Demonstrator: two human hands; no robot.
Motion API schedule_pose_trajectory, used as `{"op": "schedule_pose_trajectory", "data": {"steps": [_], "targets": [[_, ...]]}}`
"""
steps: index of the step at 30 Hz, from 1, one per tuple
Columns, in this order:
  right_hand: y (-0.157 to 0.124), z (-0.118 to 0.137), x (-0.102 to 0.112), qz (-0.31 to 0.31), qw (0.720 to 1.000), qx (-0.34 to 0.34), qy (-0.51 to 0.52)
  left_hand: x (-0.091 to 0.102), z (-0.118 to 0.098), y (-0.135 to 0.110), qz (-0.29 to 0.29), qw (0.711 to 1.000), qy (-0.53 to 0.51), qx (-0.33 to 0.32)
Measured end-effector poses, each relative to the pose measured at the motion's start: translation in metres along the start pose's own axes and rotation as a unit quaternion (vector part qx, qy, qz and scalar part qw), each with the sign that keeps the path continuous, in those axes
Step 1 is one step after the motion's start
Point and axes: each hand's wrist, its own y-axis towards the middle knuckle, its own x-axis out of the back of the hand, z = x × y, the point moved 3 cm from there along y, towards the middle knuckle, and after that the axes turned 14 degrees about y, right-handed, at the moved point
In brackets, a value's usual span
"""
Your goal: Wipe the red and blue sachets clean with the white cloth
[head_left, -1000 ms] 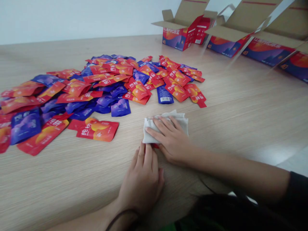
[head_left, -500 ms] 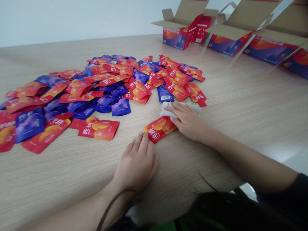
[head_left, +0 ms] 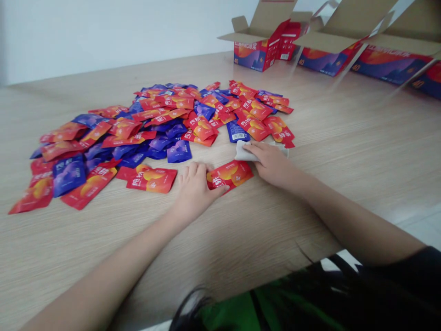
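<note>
A red pouch (head_left: 231,174) with yellow fruit printed on it lies flat on the table, in front of me. My left hand (head_left: 197,187) is at its left end, thumb over the near edge and fingers curled at the far side, gripping it. In my right hand (head_left: 270,162) is a folded white cloth (head_left: 244,151), held against the table just beyond the pouch's right end. The palm hides part of the cloth. Another red pouch (head_left: 151,179) lies to the left of my left hand.
A wide heap of red and purple pouches (head_left: 165,115) spreads over the table (head_left: 144,257) beyond my hands. Open printed cartons (head_left: 253,53) stand in a row at the back right, flaps up. A white wall (head_left: 103,37) rises behind.
My left hand has shifted up and left around the pouch's left end, its thumb now over the near edge. My right hand stays on the cloth. The camera view has turned slightly.
</note>
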Motion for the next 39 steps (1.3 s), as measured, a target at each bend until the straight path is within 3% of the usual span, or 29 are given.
{"op": "schedule_pose_trajectory", "data": {"steps": [4, 9, 11, 17, 23, 25, 28, 30, 33, 34, 39], "targets": [[0.000, -0.005, 0.006, 0.002, 0.999, -0.005, 0.049, 0.013, 0.004, -0.007, -0.022, 0.999, 0.006, -0.026], [0.002, -0.012, 0.008, -0.026, 0.998, -0.014, 0.056, 0.020, -0.014, -0.026, -0.043, 0.977, 0.124, -0.167], [0.002, -0.013, 0.008, -0.032, 0.998, -0.011, 0.053, 0.017, -0.022, -0.033, -0.033, 0.972, 0.130, -0.193], [0.000, -0.008, 0.006, -0.010, 1.000, -0.020, 0.003, 0.016, -0.032, -0.050, -0.009, 0.969, 0.128, -0.213], [-0.005, -0.004, 0.003, 0.012, 0.999, -0.038, -0.032, 0.014, -0.037, -0.063, 0.029, 0.977, 0.112, -0.178], [-0.008, 0.006, 0.008, -0.024, 0.999, -0.024, -0.025, 0.012, -0.037, -0.065, 0.031, 0.978, 0.105, -0.175], [-0.017, 0.032, 0.017, -0.106, 0.992, 0.052, 0.036, 0.008, -0.037, -0.066, 0.032, 0.978, 0.106, -0.178], [-0.022, 0.047, 0.016, -0.053, 0.988, 0.085, 0.115, 0.007, -0.037, -0.065, 0.033, 0.978, 0.111, -0.175], [-0.026, 0.056, 0.002, 0.139, 0.973, 0.052, 0.175, 0.008, -0.038, -0.066, 0.035, 0.977, 0.122, -0.171], [-0.026, 0.055, -0.002, 0.177, 0.970, 0.036, 0.163, 0.009, -0.038, -0.067, 0.036, 0.977, 0.129, -0.168], [-0.024, 0.048, -0.008, 0.188, 0.977, 0.023, 0.099, 0.020, -0.041, -0.084, 0.028, 0.975, 0.176, -0.133]]}}
